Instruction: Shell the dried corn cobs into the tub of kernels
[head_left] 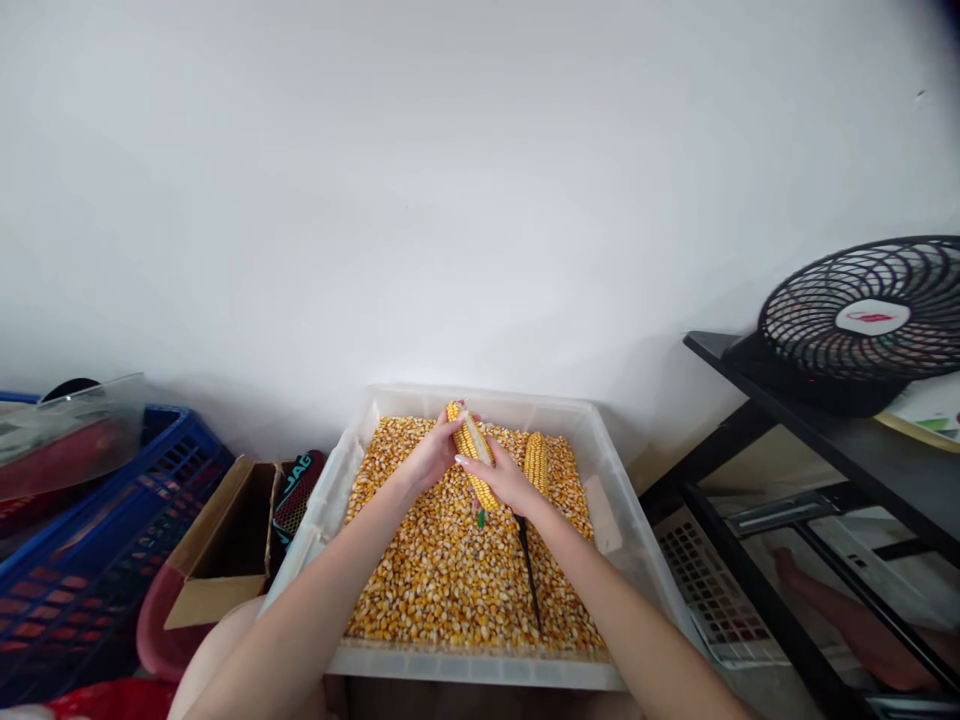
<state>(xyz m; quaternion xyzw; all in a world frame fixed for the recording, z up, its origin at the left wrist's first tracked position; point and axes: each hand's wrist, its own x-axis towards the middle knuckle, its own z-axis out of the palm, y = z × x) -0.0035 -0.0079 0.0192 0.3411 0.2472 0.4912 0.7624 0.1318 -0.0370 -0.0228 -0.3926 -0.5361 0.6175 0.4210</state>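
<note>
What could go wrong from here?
Possible risks:
1. The partly stripped cob, held in the left hand and right hand, might slip if either grip loosens.
2. The thin dark tool lies on the loose kernels near the right forearm; it could get knocked or buried.
3. Kernels breaking off might fly over the bin's rim.

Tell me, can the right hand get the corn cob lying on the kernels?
Probably yes: the loose cob lies close beside the right hand, nothing visibly between them. But that hand holds the partly stripped cob, so it might need to let go.
</note>
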